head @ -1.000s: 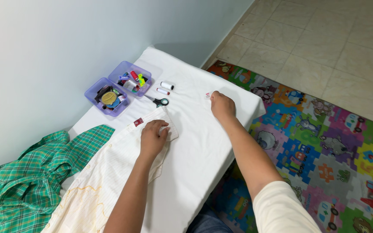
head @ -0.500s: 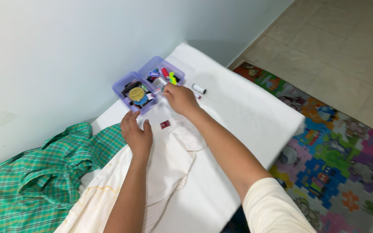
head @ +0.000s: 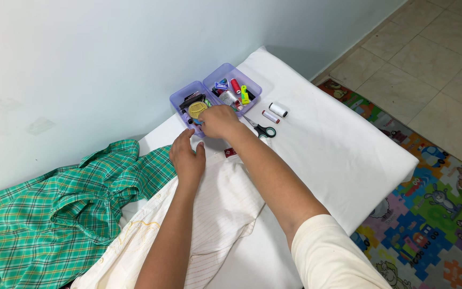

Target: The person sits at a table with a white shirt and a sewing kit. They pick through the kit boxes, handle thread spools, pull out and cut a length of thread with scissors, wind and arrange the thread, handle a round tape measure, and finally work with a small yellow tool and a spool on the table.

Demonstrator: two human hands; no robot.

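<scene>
Curled over the near edge of the purple sewing box (head: 216,88), the right hand (head: 217,120) had its fingers bent down towards the tray's left compartment, and a small blue thing showed at the fingertips; whether the fingers actually pinched it could not be told. Flat and loosely spread, the left hand (head: 187,158) pressed down on the cream striped garment (head: 209,214), holding nothing. That garment lay across the white padded board (head: 343,144), its upper edge just below the box and beside a small red tag (head: 230,152). The box sat near the wall at the board's far end, split into two compartments: the left one held a round yellow item and dark pieces, the right one thread spools in red, blue and bright yellow-green. Green-handled scissors (head: 262,129) lay on the board just right of the reaching hand, and two loose spools (head: 274,112), one white and one pale with a red end, rested a little further right. A green plaid shirt (head: 65,208) was bunched up to the left, touching the cream cloth. A colourful puzzle mat (head: 434,214) covered the floor beside the board.
</scene>
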